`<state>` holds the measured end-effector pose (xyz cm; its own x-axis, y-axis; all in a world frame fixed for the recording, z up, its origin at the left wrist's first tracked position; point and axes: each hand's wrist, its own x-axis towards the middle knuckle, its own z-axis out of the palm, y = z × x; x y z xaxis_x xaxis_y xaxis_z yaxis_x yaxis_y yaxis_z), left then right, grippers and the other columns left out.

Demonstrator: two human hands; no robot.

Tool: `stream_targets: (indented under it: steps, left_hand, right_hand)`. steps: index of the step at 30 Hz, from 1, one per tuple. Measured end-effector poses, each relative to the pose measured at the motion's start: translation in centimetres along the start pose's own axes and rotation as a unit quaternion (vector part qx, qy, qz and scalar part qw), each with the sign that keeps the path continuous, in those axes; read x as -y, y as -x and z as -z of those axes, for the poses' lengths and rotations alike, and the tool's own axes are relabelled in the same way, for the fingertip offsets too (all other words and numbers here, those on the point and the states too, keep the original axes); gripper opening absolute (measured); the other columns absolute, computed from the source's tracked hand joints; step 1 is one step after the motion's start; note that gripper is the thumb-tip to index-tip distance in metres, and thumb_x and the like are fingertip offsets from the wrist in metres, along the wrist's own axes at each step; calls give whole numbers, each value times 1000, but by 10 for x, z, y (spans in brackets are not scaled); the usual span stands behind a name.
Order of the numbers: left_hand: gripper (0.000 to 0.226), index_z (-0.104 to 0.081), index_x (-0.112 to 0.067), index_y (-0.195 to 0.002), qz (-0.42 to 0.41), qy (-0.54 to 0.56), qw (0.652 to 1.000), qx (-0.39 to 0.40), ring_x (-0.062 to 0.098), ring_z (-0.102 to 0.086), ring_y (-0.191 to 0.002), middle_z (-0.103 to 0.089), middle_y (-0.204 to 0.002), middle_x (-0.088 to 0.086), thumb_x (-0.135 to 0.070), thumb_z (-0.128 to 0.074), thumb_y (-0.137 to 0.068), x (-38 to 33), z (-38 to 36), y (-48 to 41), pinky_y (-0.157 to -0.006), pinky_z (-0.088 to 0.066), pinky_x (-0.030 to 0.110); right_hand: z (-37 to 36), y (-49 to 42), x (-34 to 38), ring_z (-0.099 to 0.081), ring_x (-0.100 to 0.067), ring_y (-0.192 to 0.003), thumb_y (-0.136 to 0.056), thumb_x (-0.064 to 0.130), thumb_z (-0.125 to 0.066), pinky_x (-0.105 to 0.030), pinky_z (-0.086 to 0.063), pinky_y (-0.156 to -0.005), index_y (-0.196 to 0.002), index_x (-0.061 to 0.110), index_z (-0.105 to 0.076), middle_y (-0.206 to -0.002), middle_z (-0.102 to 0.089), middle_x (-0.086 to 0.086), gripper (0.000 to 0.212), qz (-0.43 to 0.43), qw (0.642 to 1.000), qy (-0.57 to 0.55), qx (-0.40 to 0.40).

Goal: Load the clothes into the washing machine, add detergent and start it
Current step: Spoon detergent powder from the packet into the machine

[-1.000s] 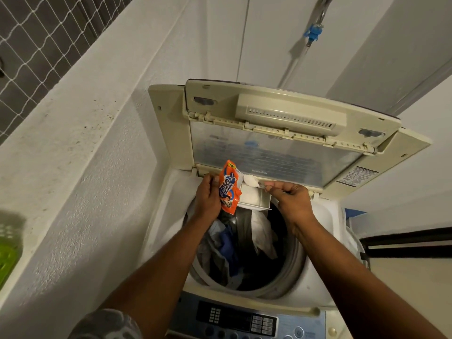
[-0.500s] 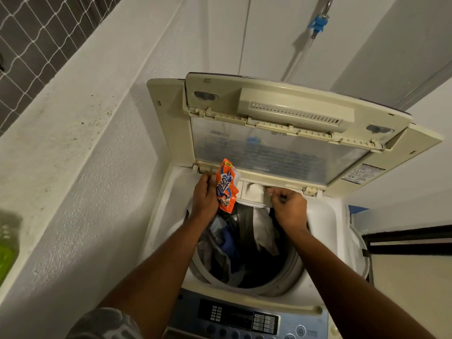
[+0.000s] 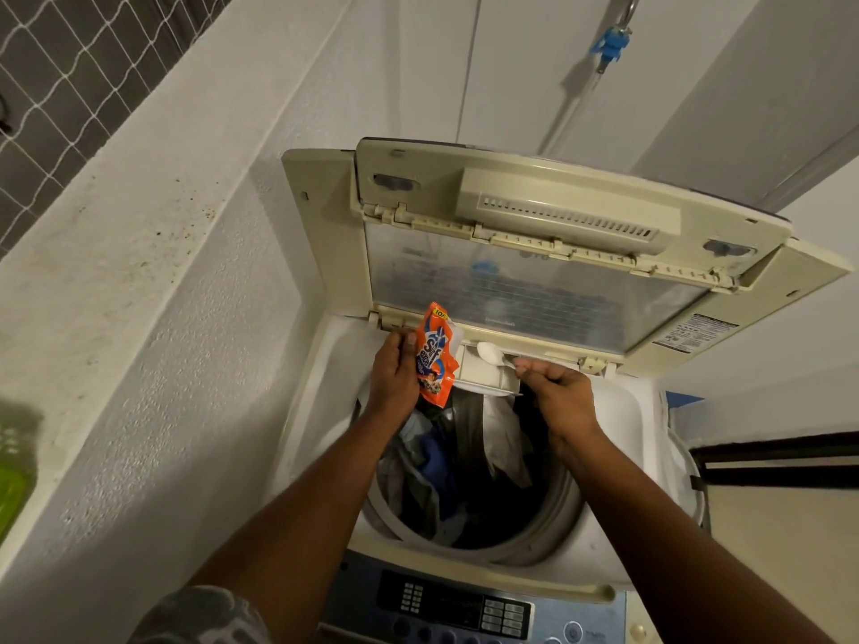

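White plastered walls enclose a top-loading washing machine (image 3: 644, 413), whose lid (image 3: 558, 204) stands raised at 12 o'clock of the drum (image 3: 553, 522). Clothes (image 3: 437, 462) already lie inside the drum, so loading appears complete and the detergent step is in hand. The left hand (image 3: 395, 371) grips an opened orange detergent sachet (image 3: 434, 355) at 11 o'clock of the drum opening. The right hand (image 3: 560, 399) pinches the handle of a white spoon (image 3: 488, 351) at 1 o'clock. The spoon bowl appears heaped with white powder and hovers over the dispenser tray (image 3: 483, 378), which projects from the 12 o'clock edge. The next move calls for tipping the spoon squarely into the tray without scattering powder onto the clothes or the rim. After that the tray must be pushed in and the lid lowered. The cycle is then set on the control panel (image 3: 465, 611) at 6 o'clock. Legible writing is as follows: the sachet reads "Surf excel", with a yellow "10/-" price flash at its top. The sticker (image 3: 692, 334) on the lid at 3 o'clock and the panel legends are too small to read.
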<state>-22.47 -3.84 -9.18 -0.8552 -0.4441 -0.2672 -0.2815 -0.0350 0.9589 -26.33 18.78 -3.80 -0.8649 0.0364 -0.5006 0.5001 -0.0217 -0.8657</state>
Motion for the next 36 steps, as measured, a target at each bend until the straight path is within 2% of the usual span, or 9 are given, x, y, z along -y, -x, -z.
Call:
stream_targets:
  steps: [4,7,14,19,23,26,28,32,36]
  left_hand:
    - [39,-59,-14,-112,4,-28,1000,12,16,-73,-92,-74,-102,4,-47,-39,-111,2,-2,1,-77,-61,32]
    - [38,-58,-9,-115,-3,-4,1000,16,7,-74,-88,-74,-100,-1,-42,-40,-111,0,-7,3,-76,-60,28]
    - [37,-56,-6,-110,-14,23,999,30,15,-74,-89,-75,-102,12,-39,-41,-112,-6,-12,3,-77,-60,37]
    - [35,-57,-7,-104,-33,17,999,26,4,-73,-80,-75,-88,-5,-37,-40,-112,-15,-10,6,-68,-59,21]
    - [27,-56,-18,-95,-62,13,998,29,-2,-71,-76,-73,-83,-11,-32,-41,-113,-22,-10,11,-64,-56,17]
    - [33,-59,-3,-106,-59,38,997,38,20,-75,-86,-76,-93,7,-32,-45,-112,-24,-13,13,-73,-60,36]
    - [40,-61,-2,-110,-65,36,996,42,25,-76,-87,-76,-95,12,-40,-49,-107,-25,-14,15,-75,-60,39]
    - [34,-67,-19,-102,-92,48,993,52,12,-75,-78,-77,-88,4,-49,-51,-103,-28,-15,20,-69,-60,25]
    - [30,-70,-22,-99,-101,78,991,48,7,-74,-76,-78,-86,1,-45,-52,-106,-35,-14,22,-67,-57,19]
  right_hand:
    - [-3,10,19,-77,-26,-104,-91,6,-76,-37,-60,-96,-94,14,-85,-102,-82,-8,13,48,998,2,50]
    - [-7,15,32,-78,-19,-103,-91,9,-77,-31,-61,-94,-97,18,-85,-102,-82,-4,14,93,992,31,82]
    - [-19,18,44,-76,-7,-98,-93,17,-77,-23,-57,-85,-92,38,-85,-98,-82,12,22,140,975,149,83]
    - [-25,20,55,-75,-1,-91,-93,23,-78,-18,-56,-77,-86,39,-83,-94,-81,17,18,163,962,210,68]
    - [-35,26,70,-74,1,-89,-92,17,-77,-17,-58,-84,-98,27,-83,-97,-81,14,13,257,885,376,94]
    - [-46,31,85,-75,-6,-90,-91,14,-76,-24,-59,-85,-100,24,-81,-99,-81,10,14,328,799,491,111]
    - [-51,34,95,-75,-10,-88,-89,15,-76,-30,-60,-82,-101,25,-78,-96,-80,9,15,360,763,525,109]
    - [-57,36,106,-77,-13,-88,-91,17,-74,-37,-62,-80,-100,23,-77,-96,-81,6,12,424,723,535,102]
    - [-52,41,109,-76,-8,-87,-91,18,-76,-33,-61,-83,-99,24,-80,-95,-81,11,11,434,729,521,96]
